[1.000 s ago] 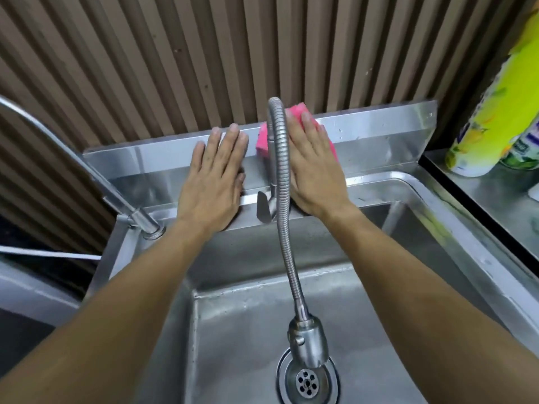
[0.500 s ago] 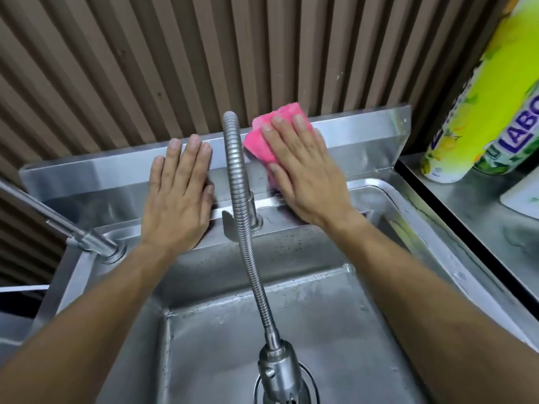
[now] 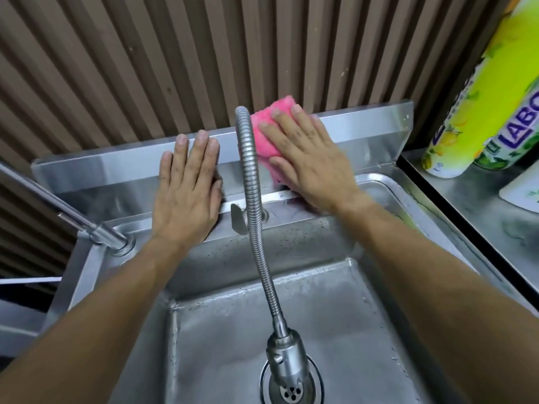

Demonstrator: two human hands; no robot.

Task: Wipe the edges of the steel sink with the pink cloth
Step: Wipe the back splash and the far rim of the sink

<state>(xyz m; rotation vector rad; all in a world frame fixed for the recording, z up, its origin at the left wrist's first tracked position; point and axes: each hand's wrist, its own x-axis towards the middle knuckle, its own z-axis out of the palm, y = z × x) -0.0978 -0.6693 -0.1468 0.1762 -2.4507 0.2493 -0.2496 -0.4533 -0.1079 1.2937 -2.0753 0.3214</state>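
Pink cloth (image 3: 267, 132), partly hidden, pressed flat-fingered against sink (image 3: 364, 132) backsplash by right hand (image 3: 309, 164); left hand (image 3: 186, 196) flat, holding nothing.

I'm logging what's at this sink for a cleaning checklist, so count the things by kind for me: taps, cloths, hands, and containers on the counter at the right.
Taps: 2, the flexible hose tap and the plain tap.
Cloths: 1, the pink cloth.
Hands: 2, left hand and right hand.
Containers: 3, yellow-green bottle, green bottle, white container.
Total: 8.
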